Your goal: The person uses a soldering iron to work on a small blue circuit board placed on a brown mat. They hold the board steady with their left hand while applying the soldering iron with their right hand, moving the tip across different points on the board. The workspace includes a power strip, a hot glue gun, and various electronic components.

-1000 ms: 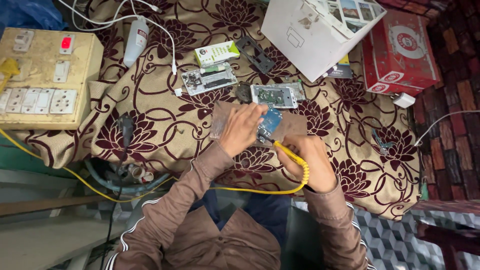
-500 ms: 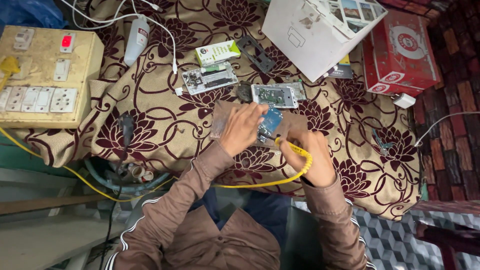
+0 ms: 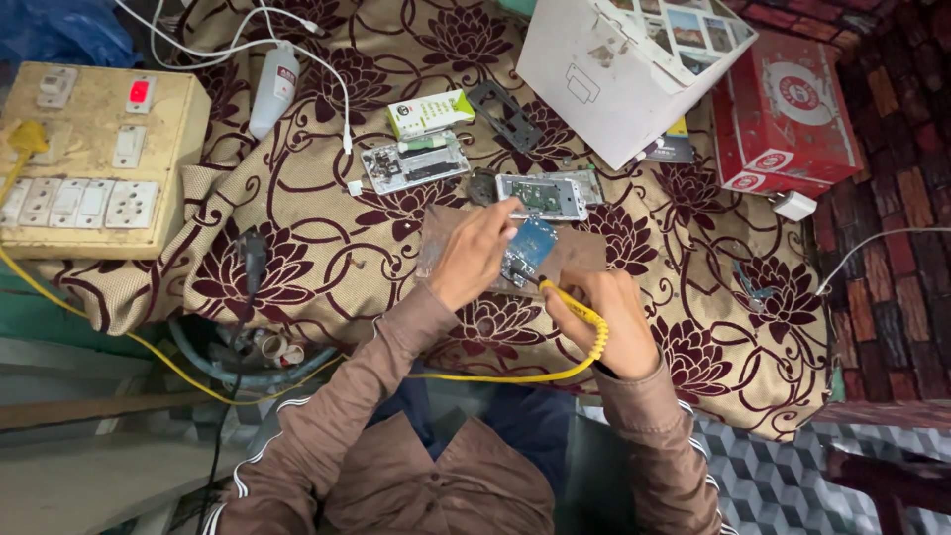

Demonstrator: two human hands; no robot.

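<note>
Mid-frame, the left hand (image 3: 475, 253) pins the blue board (image 3: 530, 248); the right hand (image 3: 609, 322) pinches the soldering iron (image 3: 570, 302), soldering seemingly unfinished.

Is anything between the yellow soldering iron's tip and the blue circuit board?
Nothing visible: the right hand holds the soldering iron with its tip at the board edge. The left hand steadies the board from the other side.

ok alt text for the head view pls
Seen from above, a person's left hand steadies a small blue circuit board on a floral cloth, while the right hand holds a yellow soldering iron to it. Opened phones lie just beyond.
</note>
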